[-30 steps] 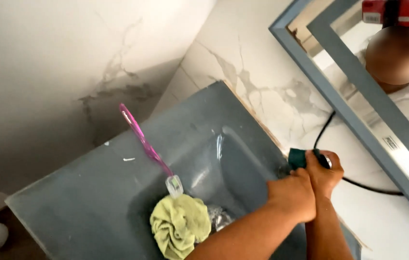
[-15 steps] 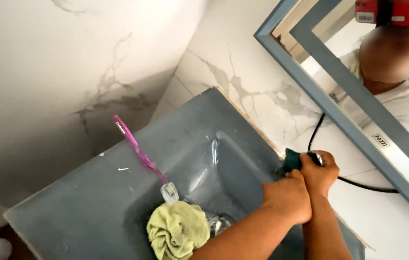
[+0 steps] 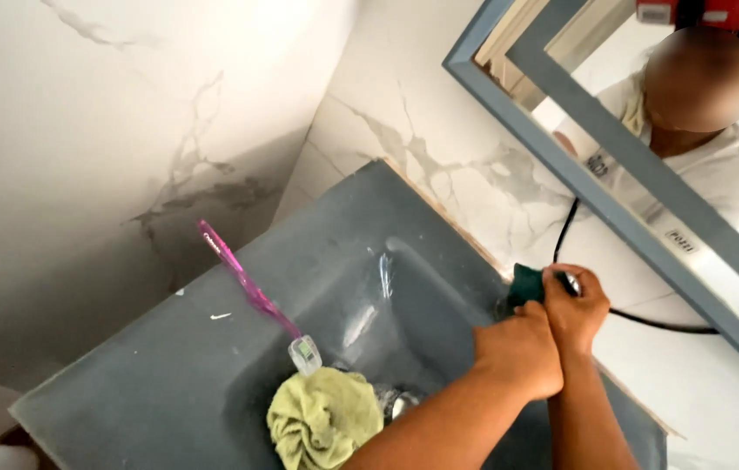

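Both hands (image 3: 552, 326) press a dark green sponge (image 3: 524, 284) against the sink (image 3: 213, 383) edge.

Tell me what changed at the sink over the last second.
Little changed: only the view shifted. Both hands, the right hand and left hand, stay at the back rim of the sink, the right gripping a dark green sponge. The pink toothbrush and green cloth stayed put.

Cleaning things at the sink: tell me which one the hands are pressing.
The dark green scouring pad at the sink's back edge, under the right hand. The yellow-green cloth and pink brush lie untouched.
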